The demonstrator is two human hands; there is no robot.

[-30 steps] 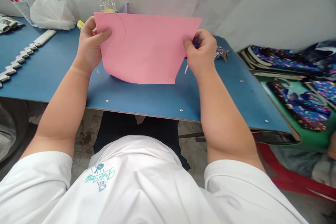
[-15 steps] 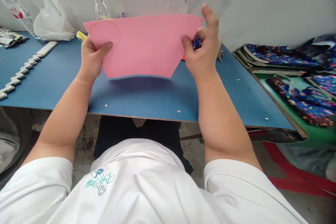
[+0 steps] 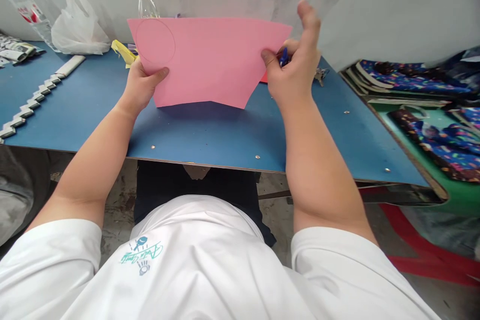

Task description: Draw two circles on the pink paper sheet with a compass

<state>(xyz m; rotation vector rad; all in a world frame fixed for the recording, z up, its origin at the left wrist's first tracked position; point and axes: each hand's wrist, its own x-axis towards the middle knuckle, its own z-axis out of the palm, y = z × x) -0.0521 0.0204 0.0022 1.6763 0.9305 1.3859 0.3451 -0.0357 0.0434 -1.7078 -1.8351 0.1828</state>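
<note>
I hold a pink sheet of paper (image 3: 210, 57) upright over the blue table (image 3: 210, 135). A circle is drawn near its upper left corner. My left hand (image 3: 144, 85) pinches the sheet's lower left edge, thumb in front. My right hand (image 3: 294, 67) grips the right edge with thumb and fingers. It also holds a blue pen (image 3: 284, 56), and one finger sticks up.
A clear bottle (image 3: 144, 0) stands behind the sheet, a white plastic bag (image 3: 78, 25) at the back left. A folded white paper strip (image 3: 41, 92) lies at the left. Yellow scraps (image 3: 122, 51) are beside my left hand. Patterned blue sheets (image 3: 412, 82) are stacked at the right.
The sheet has been lifted off the table and turned. My left hand slid from the upper corner to the lower left edge, and my right hand raised a finger.
</note>
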